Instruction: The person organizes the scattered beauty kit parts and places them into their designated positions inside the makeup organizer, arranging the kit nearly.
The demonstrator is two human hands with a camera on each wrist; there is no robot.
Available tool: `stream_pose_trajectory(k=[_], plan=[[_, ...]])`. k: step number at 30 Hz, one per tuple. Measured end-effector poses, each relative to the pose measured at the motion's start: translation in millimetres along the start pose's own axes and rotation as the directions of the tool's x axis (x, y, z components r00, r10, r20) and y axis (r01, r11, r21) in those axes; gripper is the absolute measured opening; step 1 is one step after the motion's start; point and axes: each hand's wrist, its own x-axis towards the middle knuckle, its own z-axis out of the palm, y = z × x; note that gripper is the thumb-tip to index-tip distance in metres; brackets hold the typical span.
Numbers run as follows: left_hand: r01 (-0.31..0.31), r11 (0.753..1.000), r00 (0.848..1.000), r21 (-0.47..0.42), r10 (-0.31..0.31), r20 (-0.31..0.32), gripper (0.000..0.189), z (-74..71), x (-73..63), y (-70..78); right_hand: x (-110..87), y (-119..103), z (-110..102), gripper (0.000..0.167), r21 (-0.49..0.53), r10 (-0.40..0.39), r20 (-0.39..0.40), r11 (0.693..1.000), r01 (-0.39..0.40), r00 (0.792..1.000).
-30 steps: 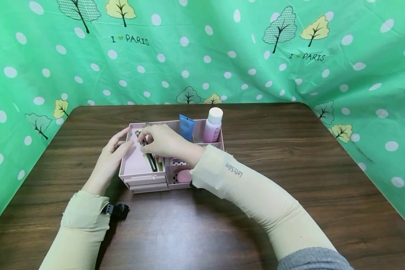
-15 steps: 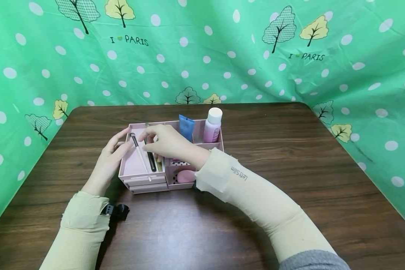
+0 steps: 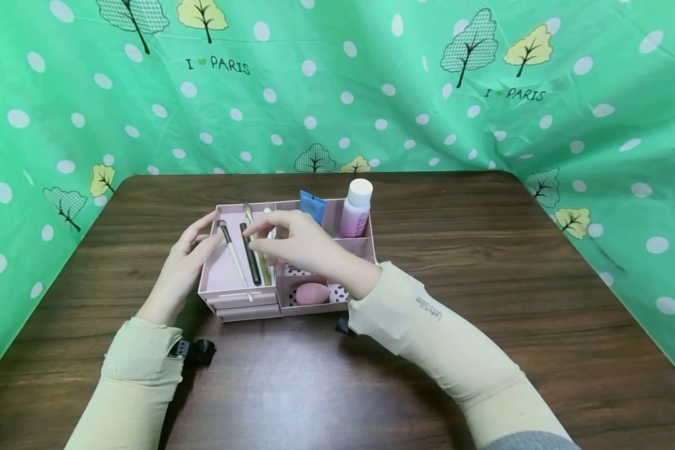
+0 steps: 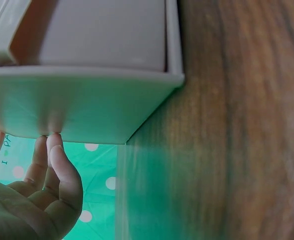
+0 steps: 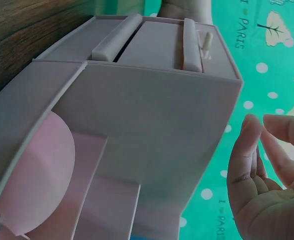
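A pink desktop organizer [image 3: 225, 292] stands on the table. My left hand [image 3: 182, 269] rests against its left side, fingertips on the outer wall and thumb at the rim. The left wrist view shows those fingers [image 4: 64, 172] touching the wall. Over the top tray's right part hovers my right hand [image 3: 300, 240], thumb and index finger apart with nothing between them. In the tray lie a white-handled makeup brush [image 3: 233, 253], its end past the front rim, a slim black stick [image 3: 250, 259] and a golden-handled brush [image 3: 249, 214]. The right hand partly hides a white item [image 3: 267, 211].
A blue tube [image 3: 313, 205] and a pink bottle with white cap [image 3: 355, 212] stand in the rear compartments. A pink rounded sponge [image 3: 312, 294] sits in the front one beside a spotted item [image 3: 339, 294]. Drawers [image 3: 244, 306] lie below the tray. A green polka-dot curtain [image 3: 337, 81] hangs behind the table [image 3: 455, 250].
My right hand has let go of the white-handled brush, which now lies farther left in the tray. The hand has then drawn back to the right. My left hand has stayed put.
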Motion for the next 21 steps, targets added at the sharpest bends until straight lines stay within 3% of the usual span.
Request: stream_pose_trajectory(k=[21], plan=[[0.003,1.000,1.000,-0.008,-0.004,-0.005,0.055,0.1,0.9,-1.3,-51.4,11.6,-37.5,0.024,0.086,-0.009,-0.079,0.996,0.016,0.997]])
